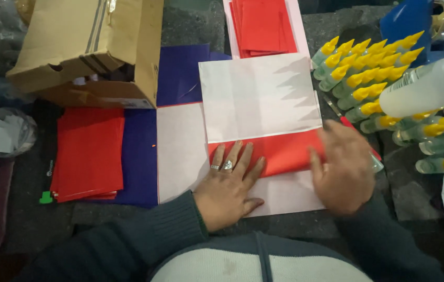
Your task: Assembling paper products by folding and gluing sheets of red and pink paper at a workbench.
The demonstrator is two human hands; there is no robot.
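Both hands lay flat and open on paper, grasping nothing. Left hand [228,185], rings on two fingers, pressed palm-down across the lower edge of a red sheet [279,152]; right hand [343,166], blurred, rested on the same sheet's right end, at 3 o'clock from the left.

Red sheet sat at the centre of the work surface, its top edge tucked under a folded white flap [259,96], with more white paper [181,151] beneath and at 9 o'clock. Judged thin, light, limp; likely to slide on the smooth paper below and to crease where pinched. Best held down with flat palms or lifted by a free corner.

Cardboard box [97,49], at 11 o'clock, lay tipped with its opening forward; contents dark, cannot tell. Clear glue bottles with yellow nozzles [373,73] lay massed at 2 o'clock, liquid inside; one larger white bottle [430,86] lay over them. Red paper stacks at 9 o'clock [89,154] and 12 o'clock [261,23]; blue sheet [183,73] underneath.
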